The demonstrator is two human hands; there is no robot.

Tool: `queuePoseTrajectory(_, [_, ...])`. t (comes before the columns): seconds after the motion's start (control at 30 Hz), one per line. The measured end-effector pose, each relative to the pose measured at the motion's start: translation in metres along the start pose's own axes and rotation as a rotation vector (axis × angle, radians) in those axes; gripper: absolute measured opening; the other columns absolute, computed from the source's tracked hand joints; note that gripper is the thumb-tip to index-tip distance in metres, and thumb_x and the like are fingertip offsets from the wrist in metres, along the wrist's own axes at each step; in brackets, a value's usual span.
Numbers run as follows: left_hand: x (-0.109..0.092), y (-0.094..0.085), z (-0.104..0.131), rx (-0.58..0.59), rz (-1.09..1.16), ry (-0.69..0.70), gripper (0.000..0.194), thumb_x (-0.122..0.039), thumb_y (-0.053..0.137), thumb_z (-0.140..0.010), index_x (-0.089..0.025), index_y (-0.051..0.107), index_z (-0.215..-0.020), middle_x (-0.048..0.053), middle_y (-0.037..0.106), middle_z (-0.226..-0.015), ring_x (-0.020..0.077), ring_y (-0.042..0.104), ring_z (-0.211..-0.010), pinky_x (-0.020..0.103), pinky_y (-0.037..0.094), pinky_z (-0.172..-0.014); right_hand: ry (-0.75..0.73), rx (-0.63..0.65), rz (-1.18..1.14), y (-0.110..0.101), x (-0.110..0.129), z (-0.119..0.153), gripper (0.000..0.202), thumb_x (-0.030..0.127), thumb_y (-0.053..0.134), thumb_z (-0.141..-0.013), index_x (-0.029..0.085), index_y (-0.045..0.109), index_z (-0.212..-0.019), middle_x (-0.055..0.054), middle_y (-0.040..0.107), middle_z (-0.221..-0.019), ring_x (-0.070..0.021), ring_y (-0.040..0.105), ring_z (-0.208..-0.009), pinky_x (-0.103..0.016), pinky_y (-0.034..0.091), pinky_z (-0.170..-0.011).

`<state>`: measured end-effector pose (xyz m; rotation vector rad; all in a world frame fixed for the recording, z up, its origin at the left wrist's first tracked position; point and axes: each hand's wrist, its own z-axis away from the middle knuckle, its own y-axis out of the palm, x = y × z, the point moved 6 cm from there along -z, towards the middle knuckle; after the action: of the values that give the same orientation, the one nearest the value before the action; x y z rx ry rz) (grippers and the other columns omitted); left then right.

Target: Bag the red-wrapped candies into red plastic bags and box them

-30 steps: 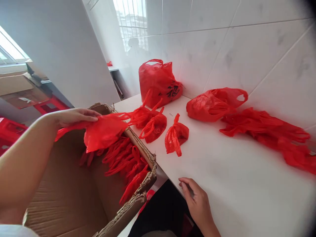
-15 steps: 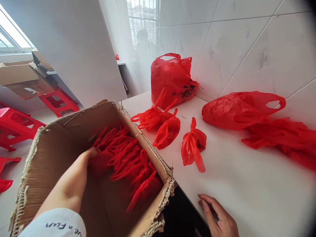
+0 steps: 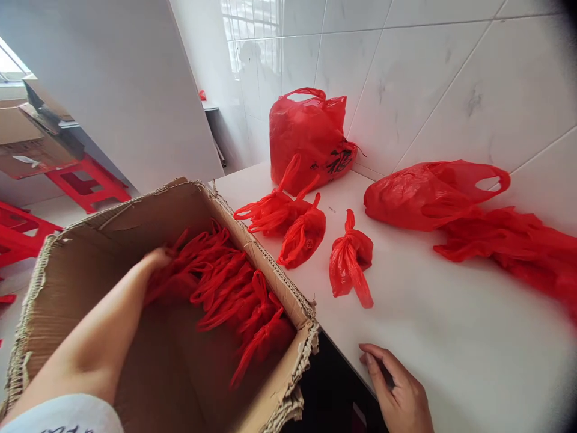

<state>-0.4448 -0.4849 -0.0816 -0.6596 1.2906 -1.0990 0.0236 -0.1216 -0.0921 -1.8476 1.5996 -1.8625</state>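
Note:
My left hand (image 3: 157, 260) reaches into an open cardboard box (image 3: 58, 300) and touches the left end of a row of knotted red plastic bags (image 3: 225, 276). Its fingers are blurred and partly hidden among the bags, so any grip is unclear. My right hand (image 3: 396, 385) rests at the front edge of the white table (image 3: 433, 313), thumb and index finger bent close together, nothing visible between them. Near the box, on the table, lie a few small tied red bags, one of them (image 3: 350, 261) standing apart from the others.
A large full red bag (image 3: 309, 141) stands against the tiled wall. Another red bag (image 3: 419, 195) and a heap of loose red bags (image 3: 523, 240) lie at the right. Red stools (image 3: 90, 180) and another cardboard box (image 3: 40, 144) are at the far left.
My left hand has shifted slightly left and up inside the box, along the bags. My right hand stays at the table edge. The whole view has moved a little.

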Motion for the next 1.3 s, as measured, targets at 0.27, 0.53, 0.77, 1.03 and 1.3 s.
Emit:
queuePoseTrajectory(0.27, [-0.238, -0.051, 0.058, -0.326, 0.04, 0.49, 0.041, -0.053, 0.043, -0.09, -0.026, 0.063, -0.113, -0.004, 0.069, -0.104, 0.0145, 0.06, -0.088, 0.024, 0.043, -0.084, 0.051, 0.043, -0.101, 0.002, 0.01, -0.001, 0.025, 0.036, 0.045, -0.096, 0.023, 0.066, -0.098, -0.003, 0.071, -0.09, -0.0149, 0.07, -0.078, -0.023, 0.056, -0.072])
queuePoseTrajectory(0.53, [-0.408, 0.106, 0.147, 0.232, -0.227, 0.827, 0.055, -0.069, 0.066, -0.066, -0.015, 0.072, -0.069, 0.02, 0.072, -0.082, 0.0378, 0.066, -0.09, 0.043, 0.046, -0.077, 0.049, 0.046, -0.165, 0.001, 0.01, 0.005, 0.025, 0.031, 0.043, -0.097, 0.022, 0.065, -0.101, -0.005, 0.069, -0.093, -0.017, 0.067, -0.082, -0.028, 0.054, -0.074])
queuePoseTrajectory(0.77, [-0.375, 0.048, 0.141, 0.392, 0.072, 0.907, 0.056, -0.065, 0.043, -0.085, -0.021, 0.071, -0.104, 0.006, 0.074, -0.09, 0.0227, 0.069, -0.079, 0.032, 0.055, -0.068, 0.017, 0.041, -0.196, -0.002, 0.013, 0.006, 0.025, 0.029, 0.041, -0.097, 0.023, 0.065, -0.1, -0.004, 0.069, -0.091, -0.0163, 0.066, -0.081, -0.028, 0.053, -0.072])
queuePoseTrajectory(1.03, [-0.187, -0.08, 0.112, 0.506, 0.626, 0.179, 0.056, -0.049, 0.084, -0.056, -0.024, 0.073, -0.106, 0.002, 0.077, -0.098, 0.0285, 0.069, -0.096, 0.034, 0.057, -0.083, -0.051, 0.054, -0.147, -0.002, 0.01, 0.009, 0.023, 0.031, 0.044, -0.096, 0.023, 0.065, -0.101, -0.005, 0.07, -0.093, -0.0172, 0.067, -0.083, -0.029, 0.055, -0.075])
queuePoseTrajectory(1.3, [-0.036, 0.01, 0.075, 0.552, -0.076, -0.128, 0.035, -0.033, 0.083, -0.054, -0.018, 0.073, -0.083, 0.005, 0.076, -0.087, 0.0295, 0.069, -0.079, 0.039, 0.056, -0.06, -0.111, 0.028, -0.1, -0.003, 0.009, 0.008, 0.022, 0.032, 0.046, -0.096, 0.024, 0.066, -0.1, -0.004, 0.071, -0.091, -0.0167, 0.069, -0.079, -0.027, 0.056, -0.072])
